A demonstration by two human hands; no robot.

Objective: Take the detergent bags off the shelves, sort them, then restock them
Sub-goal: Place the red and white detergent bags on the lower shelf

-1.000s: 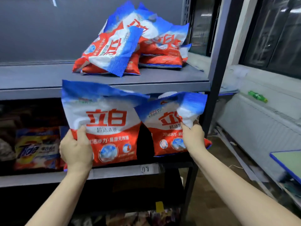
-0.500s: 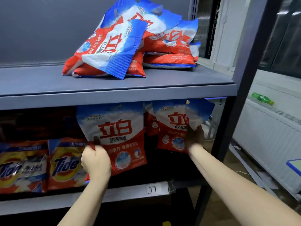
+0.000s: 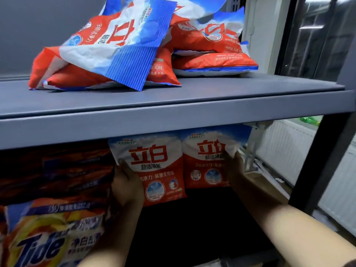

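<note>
Nearest me, at the left front edge of the lower shelf, a yellow and orange bag (image 3: 52,239) stands facing out, so that brand already has its place. Past it, under the lip of the upper shelf (image 3: 173,120), I hold two red, white and blue bags upright and side by side, labels forward, the way they should face a shopper. My left hand (image 3: 127,187) grips the left bag (image 3: 154,166) by its left edge, thumb on the front and fingers curled behind. My right hand (image 3: 234,170) pinches the right bag (image 3: 207,160) at its right edge near the shelf's right end. Holding each by its outer edge keeps the fronts visible and lets me press the two together; they touch along their inner sides. I judge they are about to be stood down toward the back of the lower shelf. Farther up, on the upper shelf's right half, a loose pile of matching bags (image 3: 134,49) lies flat and overlapping, not yet sorted.
</note>
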